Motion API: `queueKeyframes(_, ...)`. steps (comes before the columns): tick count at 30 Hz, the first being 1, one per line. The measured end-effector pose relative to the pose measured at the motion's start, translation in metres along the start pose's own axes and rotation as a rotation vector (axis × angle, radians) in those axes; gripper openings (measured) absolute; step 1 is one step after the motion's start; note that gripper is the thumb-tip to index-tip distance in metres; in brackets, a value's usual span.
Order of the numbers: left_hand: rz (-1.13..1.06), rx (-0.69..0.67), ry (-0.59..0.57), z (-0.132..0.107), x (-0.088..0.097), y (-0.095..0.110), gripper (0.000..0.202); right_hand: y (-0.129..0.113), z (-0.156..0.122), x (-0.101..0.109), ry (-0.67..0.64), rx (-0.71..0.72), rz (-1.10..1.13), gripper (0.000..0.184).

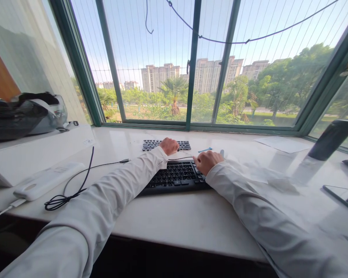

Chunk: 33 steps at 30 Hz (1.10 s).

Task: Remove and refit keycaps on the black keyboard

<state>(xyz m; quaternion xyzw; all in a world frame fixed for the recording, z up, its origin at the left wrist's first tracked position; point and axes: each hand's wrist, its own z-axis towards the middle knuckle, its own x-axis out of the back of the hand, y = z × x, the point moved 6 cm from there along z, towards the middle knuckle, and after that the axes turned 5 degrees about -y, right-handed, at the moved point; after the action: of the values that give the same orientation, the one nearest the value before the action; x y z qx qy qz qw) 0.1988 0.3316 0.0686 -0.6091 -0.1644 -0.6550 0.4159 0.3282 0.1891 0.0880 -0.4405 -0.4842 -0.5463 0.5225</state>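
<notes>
A black keyboard (178,177) lies flat on the white sill in front of me, partly under my left sleeve. Behind it are rows of dark keycaps (185,145) laid out like a second keyboard. My left hand (169,146) is over the middle of those rows, fingers curled downward, fingertips hidden. At the black keyboard's upper right corner rests my right hand (206,162), its fingers bent together and mostly hidden; whether it grips anything small does not show. A thin blue tool (205,150) lies just behind my right hand. The keyboard's cable (181,157) runs between the hands.
On the left are a white power strip (48,181), a coiled black cable (62,200) and a white box (40,150) bearing a dark helmet-like object (29,116). To the right are crumpled clear plastic (281,183), a paper sheet (281,143), a dark cylinder (332,139) and a phone (343,196).
</notes>
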Motion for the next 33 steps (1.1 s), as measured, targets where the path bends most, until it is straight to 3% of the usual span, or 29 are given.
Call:
queueKeyframes(9, -0.041, -0.06, -0.021, 0.003, -0.001, 0.001, 0.022, -0.004, -0.002, 0.001, 0.026, -0.004, -0.039, 0.049)
queueKeyframes(18, -0.129, -0.112, -0.06, 0.001, 0.011, 0.005, 0.024, -0.006, -0.003, 0.001, 0.107, 0.037, -0.014, 0.053)
queueKeyframes(28, -0.233, -0.02, -0.131, -0.011, 0.006, -0.002, 0.02, -0.007, -0.001, -0.003, 0.115, 0.065, -0.031, 0.053)
queueKeyframes(33, -0.274, -0.017, -0.077, -0.025, 0.023, 0.0, 0.03, -0.01, -0.003, -0.002, 0.151, 0.095, -0.041, 0.054)
